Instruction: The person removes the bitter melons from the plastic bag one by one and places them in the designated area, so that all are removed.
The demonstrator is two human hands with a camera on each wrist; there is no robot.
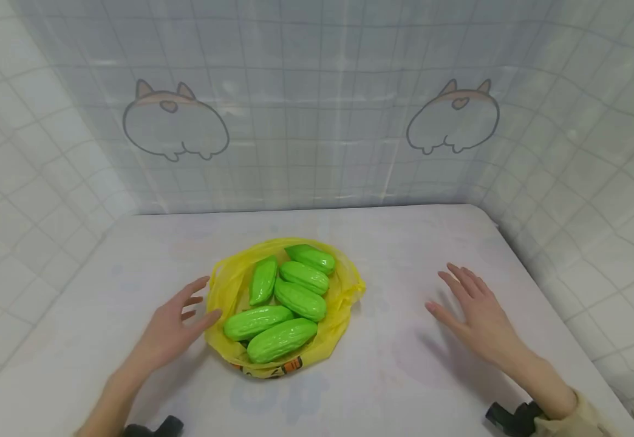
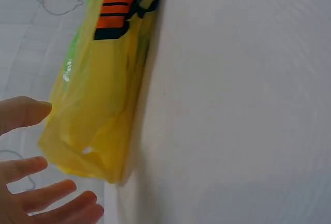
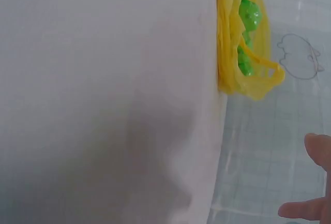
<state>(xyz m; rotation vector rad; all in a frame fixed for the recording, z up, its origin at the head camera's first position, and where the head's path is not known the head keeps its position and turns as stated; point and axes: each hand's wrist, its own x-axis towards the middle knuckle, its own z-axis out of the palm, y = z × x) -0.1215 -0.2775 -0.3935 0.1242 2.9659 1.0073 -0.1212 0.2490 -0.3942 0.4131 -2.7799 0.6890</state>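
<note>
1. Bag [image 1: 344, 303] of thin yellow plastic sits on the white bench [image 1: 404, 255], left of its middle, with its mouth spread open upward and its edge folded down around the contents.
2. Six glossy green ridged pieces [image 1: 300, 298], shaped like short gourds, lie inside the bag: four toward the back and right, two at the front, close together and partly overlapping.
3. Left hand [image 1: 175, 331] is at the bag's left side, fingers loosely bent and parted, grasping nothing. Its thumb overlaps the bag's rim in the head view; whether it actually touches the plastic is hard to say.
4. Right hand [image 1: 475, 315] hangs above the bench well to the right of the bag, fingers released and spread, its shadow on the surface below.
5. An orange and black print [image 1: 293, 364] shows on the bag's near side, and a yellow loop [image 3: 264, 61] stands out from it in the right wrist view.
6. A black device [image 1: 514, 419] is at the right wrist, beside a beige sleeve [image 1: 574, 419].
7. Behind the bench, a grid-patterned wall [image 1: 317, 152] carries two cartoon animal drawings [image 1: 175, 124].
</note>
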